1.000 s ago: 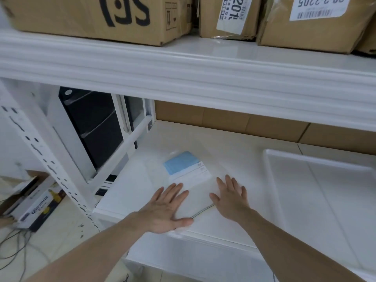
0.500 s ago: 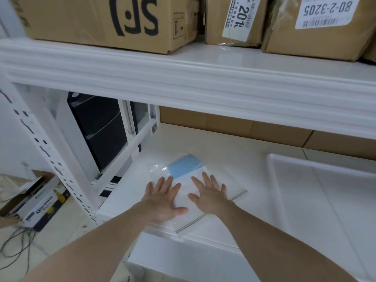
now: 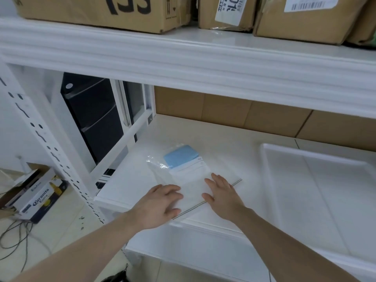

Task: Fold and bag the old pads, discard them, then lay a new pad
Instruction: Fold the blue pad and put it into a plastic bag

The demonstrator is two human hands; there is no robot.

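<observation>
A clear zip bag (image 3: 189, 180) lies flat on the white shelf (image 3: 234, 151), its zip edge toward me. Inside it sits a folded pad (image 3: 181, 157), blue on the far part and white nearer me. My left hand (image 3: 160, 202) rests palm down on the bag's near left corner, fingers spread. On the bag's near right part my right hand (image 3: 221, 194) presses flat, just behind the zip strip. Neither hand grips anything.
A shallow white tray (image 3: 317, 180) occupies the shelf to the right. Cardboard boxes (image 3: 105, 13) stand on the upper shelf, whose thick white edge hangs overhead. A black drawer unit (image 3: 93, 117) stands left behind the perforated post. A Corona box (image 3: 38, 198) and cables lie on the floor.
Both hands slid back toward the bag's zip edge and moved apart. The camera tilted down a little.
</observation>
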